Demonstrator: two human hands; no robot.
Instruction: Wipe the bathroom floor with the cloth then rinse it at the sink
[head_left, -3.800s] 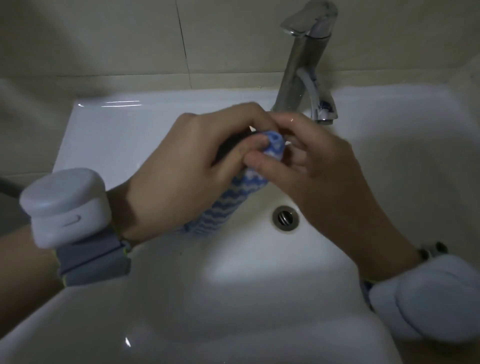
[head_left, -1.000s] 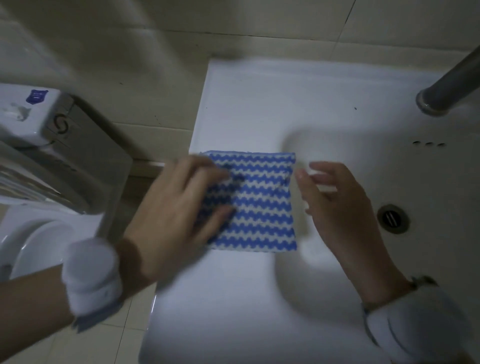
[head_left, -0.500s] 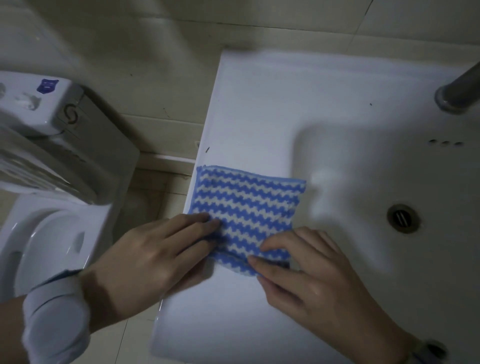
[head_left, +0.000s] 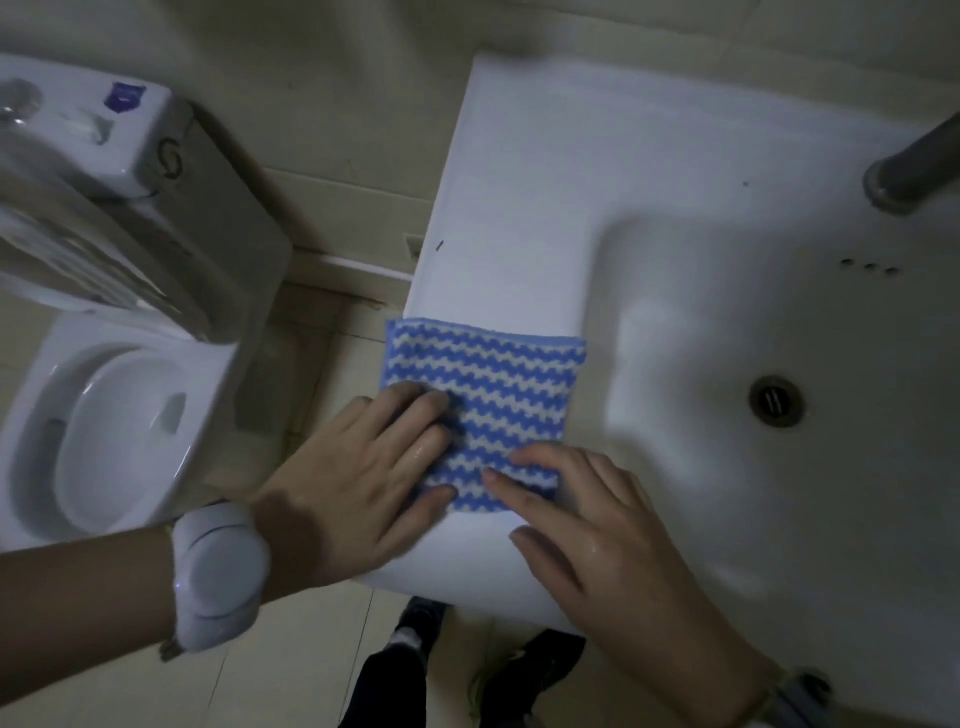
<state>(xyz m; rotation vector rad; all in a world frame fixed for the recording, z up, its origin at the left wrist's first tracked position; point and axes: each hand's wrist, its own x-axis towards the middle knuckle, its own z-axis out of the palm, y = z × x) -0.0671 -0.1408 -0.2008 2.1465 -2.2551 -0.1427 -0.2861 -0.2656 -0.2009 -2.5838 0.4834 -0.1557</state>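
A folded blue-and-white zigzag cloth (head_left: 498, 384) lies flat on the left ledge of the white sink (head_left: 524, 208), its left edge slightly over the ledge's side. My left hand (head_left: 358, 483) rests flat on the cloth's near-left part, fingers spread. My right hand (head_left: 592, 525) lies flat with its fingertips on the cloth's near-right corner. Neither hand grips the cloth. The basin's drain (head_left: 775, 401) is to the right, and the tap's base (head_left: 904, 176) shows at the upper right.
A white toilet (head_left: 104, 431) with its cistern (head_left: 135, 171) stands left of the sink. Beige tiled floor (head_left: 291, 670) lies below, with my dark-shod feet (head_left: 415, 629) under the sink's front edge. Tiled wall runs behind.
The cloth went from being wrung over the basin to lying folded flat on the left ledge. Since half a second ago both hands stay pressed on its near edge.
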